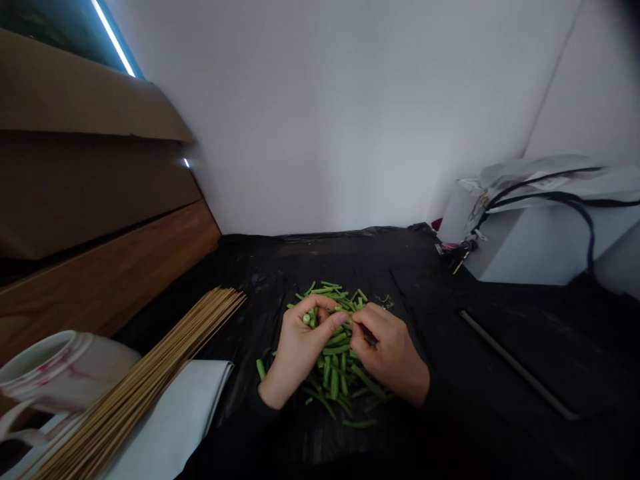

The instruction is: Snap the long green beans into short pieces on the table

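Observation:
A loose pile of cut green beans [340, 373] lies on the black plastic sheet [310, 257]. Above it, my left hand [300, 340] curls its fingers round several bean pieces [311, 318], with the cut ends showing between thumb and fingers. My right hand [387, 347] is closed in a pinch beside the left thumb. Both sets of fingertips meet at a small greenish piece that they mostly cover, so I cannot make out exactly what the right fingers grip. A few stray beans and thin scraps [386, 301] lie round the pile's edge.
On the left, a bundle of thin wooden sticks [165, 360] rests across a folded white sheet [175, 413], near a stained ceramic mug [75, 373]. A cardboard box [90, 180] stands behind. At right are a white box with cables [530, 240] and a dark flat object with a grey edge [517, 363].

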Available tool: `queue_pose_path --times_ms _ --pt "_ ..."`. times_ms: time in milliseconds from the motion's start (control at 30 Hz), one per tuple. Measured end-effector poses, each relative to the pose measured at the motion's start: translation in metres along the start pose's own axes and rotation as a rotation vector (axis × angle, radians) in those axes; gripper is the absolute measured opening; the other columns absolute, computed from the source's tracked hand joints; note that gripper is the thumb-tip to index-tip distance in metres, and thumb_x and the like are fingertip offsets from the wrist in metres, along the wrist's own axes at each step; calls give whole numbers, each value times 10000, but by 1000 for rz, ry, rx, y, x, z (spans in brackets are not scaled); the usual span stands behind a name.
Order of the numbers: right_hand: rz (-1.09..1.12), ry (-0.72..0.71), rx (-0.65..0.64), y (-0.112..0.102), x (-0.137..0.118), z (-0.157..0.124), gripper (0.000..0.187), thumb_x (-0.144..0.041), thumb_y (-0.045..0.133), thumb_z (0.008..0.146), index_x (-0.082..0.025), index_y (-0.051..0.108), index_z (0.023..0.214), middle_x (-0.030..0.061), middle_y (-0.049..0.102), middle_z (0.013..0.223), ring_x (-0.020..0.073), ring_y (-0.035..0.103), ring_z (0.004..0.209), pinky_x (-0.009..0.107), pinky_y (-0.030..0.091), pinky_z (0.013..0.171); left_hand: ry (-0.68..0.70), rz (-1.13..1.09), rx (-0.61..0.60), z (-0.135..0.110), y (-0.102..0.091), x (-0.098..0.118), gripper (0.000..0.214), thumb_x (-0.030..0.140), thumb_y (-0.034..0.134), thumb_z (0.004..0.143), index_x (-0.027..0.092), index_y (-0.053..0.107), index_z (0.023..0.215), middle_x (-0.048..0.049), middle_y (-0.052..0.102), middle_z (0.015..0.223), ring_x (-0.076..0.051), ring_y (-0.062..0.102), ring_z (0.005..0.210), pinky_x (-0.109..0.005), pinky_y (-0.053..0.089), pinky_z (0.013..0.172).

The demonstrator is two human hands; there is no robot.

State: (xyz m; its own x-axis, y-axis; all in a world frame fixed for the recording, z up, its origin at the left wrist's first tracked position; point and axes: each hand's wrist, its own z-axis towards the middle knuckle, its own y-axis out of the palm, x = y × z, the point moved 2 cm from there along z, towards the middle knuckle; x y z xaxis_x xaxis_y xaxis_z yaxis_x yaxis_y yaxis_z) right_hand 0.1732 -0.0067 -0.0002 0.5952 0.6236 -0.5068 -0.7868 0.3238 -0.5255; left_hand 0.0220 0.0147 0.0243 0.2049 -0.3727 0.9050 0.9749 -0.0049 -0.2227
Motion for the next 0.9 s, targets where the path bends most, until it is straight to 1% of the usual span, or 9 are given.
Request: queue_pose_path --times_ms 200,367,600,700,767,833,900 --pt "-63 -18 13 -4 -4 0 189 -62 446 764 -197 421 634 -1 425 647 153 443 643 298 327 617 81 4 -41 -1 2 3 89 223 734 744 152 684 727 12 649 668 -104 545 624 -199 428 603" --pt "-85 -49 20 -7 -7 1 195 -62 435 756 -198 412 617 1 412 635 154 431 627 307 312 604 72 -6 -60 -2 3 3 64 207 723 751 151 694 743 -9 688 709 -125 579 658 -215 457 628" --pt "-65 -150 15 -8 -9 -1 194 -72 433 782 -189 460 629 14 429 642 166 436 642 313 316 601 31 -53 -108 -1 -1 5 69 224 708 767 157 707 784 -21 709 744 -150 624 714 -246 487 686" --pt "-41 -155 35 -5 -8 -3 180 -82 437 824 -175 509 689 28 472 676 172 463 673 311 346 627 30 -29 -80 0 -3 4 78 231 701 777 159 716 802 -26 719 760 -156 633 725 -252 492 692" --pt "-19 -122 53 -3 -7 -2 163 -82 439 841 -166 531 735 35 501 703 172 484 694 309 364 649 51 -6 -32 0 -3 4 68 224 710 772 162 720 799 -22 722 755 -146 631 696 -242 491 667" --pt "-17 -64 84 -3 -6 -1 160 -76 442 835 -166 529 736 31 503 699 169 488 690 306 363 651 112 32 17 -2 -2 5 47 206 727 761 168 725 790 -12 728 749 -132 631 666 -227 488 645" --pt "-24 -10 116 -5 -5 1 173 -69 445 811 -175 502 686 16 476 669 163 473 663 302 343 631 205 85 35 -6 0 8 37 187 739 755 177 732 790 -6 740 761 -125 644 665 -218 490 653"
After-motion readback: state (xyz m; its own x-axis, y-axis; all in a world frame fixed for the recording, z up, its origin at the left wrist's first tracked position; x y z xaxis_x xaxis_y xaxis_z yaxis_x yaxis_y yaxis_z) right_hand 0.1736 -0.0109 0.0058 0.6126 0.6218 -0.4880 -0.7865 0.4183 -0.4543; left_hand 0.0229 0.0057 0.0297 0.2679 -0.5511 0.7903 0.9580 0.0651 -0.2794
